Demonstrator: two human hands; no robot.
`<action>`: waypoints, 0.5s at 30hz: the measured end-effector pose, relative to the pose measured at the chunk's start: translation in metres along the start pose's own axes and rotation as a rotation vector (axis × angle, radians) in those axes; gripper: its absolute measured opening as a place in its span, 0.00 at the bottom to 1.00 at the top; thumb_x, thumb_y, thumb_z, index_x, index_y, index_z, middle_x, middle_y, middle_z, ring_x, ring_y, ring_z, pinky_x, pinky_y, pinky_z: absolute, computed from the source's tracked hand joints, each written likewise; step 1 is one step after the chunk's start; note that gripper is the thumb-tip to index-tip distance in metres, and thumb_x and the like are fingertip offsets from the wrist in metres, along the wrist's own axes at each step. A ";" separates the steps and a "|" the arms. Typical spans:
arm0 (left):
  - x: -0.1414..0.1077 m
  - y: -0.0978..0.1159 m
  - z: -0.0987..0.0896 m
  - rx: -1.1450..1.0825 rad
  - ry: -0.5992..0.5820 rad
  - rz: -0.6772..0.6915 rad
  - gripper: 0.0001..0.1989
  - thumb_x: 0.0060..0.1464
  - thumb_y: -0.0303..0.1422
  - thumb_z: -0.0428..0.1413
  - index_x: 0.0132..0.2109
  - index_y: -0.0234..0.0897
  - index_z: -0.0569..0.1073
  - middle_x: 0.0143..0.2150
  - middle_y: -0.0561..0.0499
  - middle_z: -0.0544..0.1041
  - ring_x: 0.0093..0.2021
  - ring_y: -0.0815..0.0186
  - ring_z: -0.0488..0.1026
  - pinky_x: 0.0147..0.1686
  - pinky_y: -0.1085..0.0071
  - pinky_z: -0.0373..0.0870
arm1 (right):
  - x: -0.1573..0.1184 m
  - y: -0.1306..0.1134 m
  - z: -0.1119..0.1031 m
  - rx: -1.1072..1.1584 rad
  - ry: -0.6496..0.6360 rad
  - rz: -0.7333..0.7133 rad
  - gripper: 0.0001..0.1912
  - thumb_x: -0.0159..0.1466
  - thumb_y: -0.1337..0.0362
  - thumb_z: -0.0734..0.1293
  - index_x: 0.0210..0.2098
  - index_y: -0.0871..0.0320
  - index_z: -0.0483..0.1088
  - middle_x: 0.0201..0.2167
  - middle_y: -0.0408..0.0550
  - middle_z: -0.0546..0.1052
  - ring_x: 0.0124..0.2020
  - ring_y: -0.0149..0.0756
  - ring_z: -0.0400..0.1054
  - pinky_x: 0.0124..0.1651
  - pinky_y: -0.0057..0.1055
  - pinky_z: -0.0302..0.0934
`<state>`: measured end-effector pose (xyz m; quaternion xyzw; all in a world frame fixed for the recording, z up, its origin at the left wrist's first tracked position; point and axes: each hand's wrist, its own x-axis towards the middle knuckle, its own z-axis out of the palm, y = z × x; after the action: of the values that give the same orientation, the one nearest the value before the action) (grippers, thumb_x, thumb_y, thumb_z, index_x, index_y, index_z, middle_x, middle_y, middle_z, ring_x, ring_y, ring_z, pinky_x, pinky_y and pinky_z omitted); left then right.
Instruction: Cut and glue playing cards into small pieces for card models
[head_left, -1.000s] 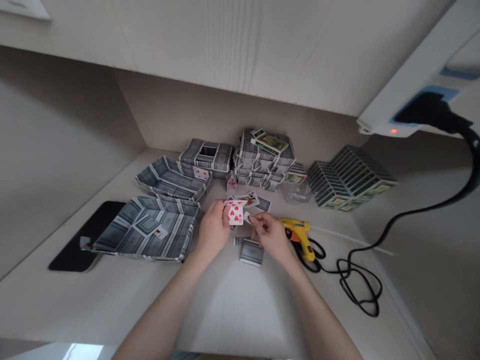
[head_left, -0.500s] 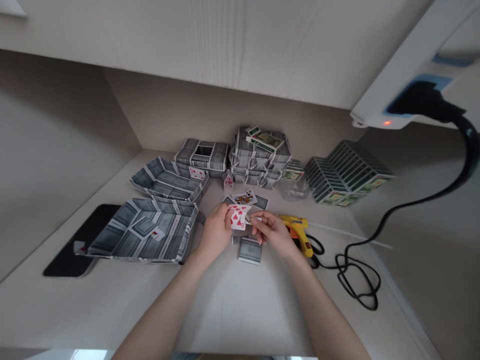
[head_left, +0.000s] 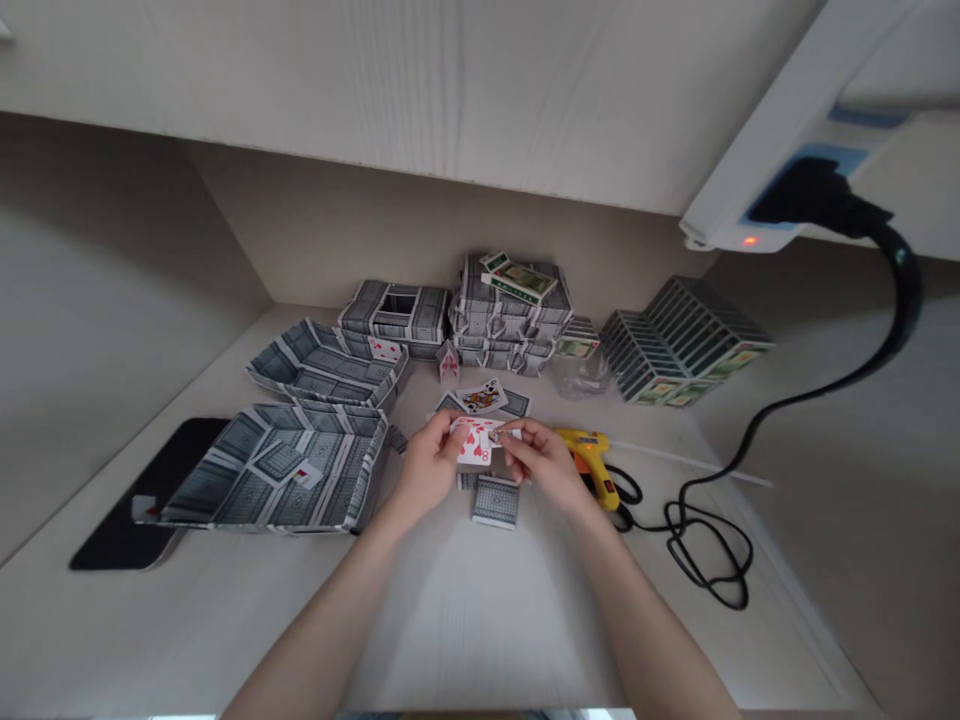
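My left hand (head_left: 429,462) is closed on the edge of a playing card (head_left: 472,447), an eight of hearts held face up. From the other side, my right hand (head_left: 547,462) pinches a small piece of card (head_left: 494,437) at the card's right edge. Whether the two are joined I cannot tell. Just below the hands lies a stack of playing cards (head_left: 495,502), backs up. Beyond them a face card (head_left: 481,397) rests on face-down cards. A yellow glue gun (head_left: 594,462) lies beside my right hand.
On the left stand two open trays made of cards (head_left: 225,505) (head_left: 330,375), over a black flat object (head_left: 112,540). Card-built boxes (head_left: 510,300), a card box (head_left: 525,282) and stacked card packs (head_left: 690,345) stand behind. A black cable (head_left: 810,400) hangs right from a power strip (head_left: 720,225).
The view has shifted slightly, so most things sit a little further left. Both hands keep their hold on the card and the small piece, with hardly any movement.
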<state>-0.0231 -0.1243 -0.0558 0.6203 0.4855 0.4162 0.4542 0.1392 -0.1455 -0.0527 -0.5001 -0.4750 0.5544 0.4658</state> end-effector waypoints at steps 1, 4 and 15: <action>0.000 0.000 0.000 -0.075 -0.007 -0.017 0.10 0.53 0.37 0.47 0.37 0.35 0.67 0.28 0.52 0.73 0.27 0.69 0.69 0.27 0.75 0.65 | 0.000 -0.001 0.000 0.003 0.002 -0.003 0.14 0.53 0.55 0.66 0.33 0.59 0.65 0.16 0.35 0.65 0.11 0.21 0.54 0.14 0.21 0.45; 0.001 0.002 0.001 -0.229 -0.014 -0.059 0.11 0.50 0.39 0.51 0.34 0.33 0.68 0.26 0.53 0.72 0.26 0.70 0.68 0.26 0.75 0.64 | -0.001 -0.002 0.001 0.018 0.013 -0.012 0.14 0.53 0.56 0.66 0.32 0.59 0.65 0.16 0.35 0.66 0.11 0.22 0.55 0.14 0.22 0.45; -0.002 0.008 0.001 -0.587 -0.086 -0.235 0.13 0.40 0.34 0.55 0.35 0.31 0.75 0.33 0.46 0.77 0.33 0.63 0.72 0.33 0.70 0.67 | -0.001 -0.005 0.002 0.005 0.106 -0.061 0.12 0.53 0.57 0.66 0.29 0.59 0.65 0.14 0.35 0.64 0.09 0.21 0.51 0.13 0.22 0.42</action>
<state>-0.0207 -0.1270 -0.0483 0.4196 0.3934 0.4568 0.6786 0.1373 -0.1466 -0.0477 -0.5129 -0.4631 0.5139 0.5082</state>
